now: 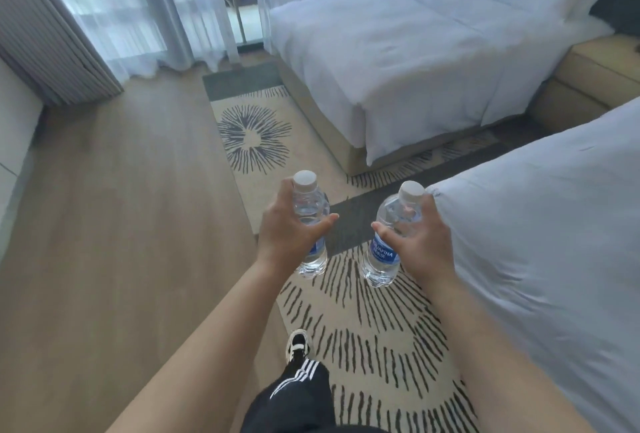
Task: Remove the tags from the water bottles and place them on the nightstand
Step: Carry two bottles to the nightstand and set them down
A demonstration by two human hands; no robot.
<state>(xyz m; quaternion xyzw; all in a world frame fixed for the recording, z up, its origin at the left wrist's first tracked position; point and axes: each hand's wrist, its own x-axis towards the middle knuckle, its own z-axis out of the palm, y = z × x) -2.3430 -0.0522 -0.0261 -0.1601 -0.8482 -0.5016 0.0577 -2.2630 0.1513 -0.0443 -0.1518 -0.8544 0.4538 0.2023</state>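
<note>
I hold two clear plastic water bottles with white caps and blue labels out in front of me, above the rug. My left hand [284, 228] is wrapped around the left water bottle [309, 202], which stands upright. My right hand [420, 235] grips the right water bottle [384, 259], tilted slightly to the right. No tag shows on either bottle. The beige nightstand [595, 75] sits at the far right, between the two beds.
Two beds with white duvets stand to the right, a far bed [398, 61] and a near bed [547, 217]. A patterned rug [374, 321] runs over the wood floor [114, 224]. Sheer curtains [145, 6] cover the window ahead. My leg and shoe [297, 346] show below.
</note>
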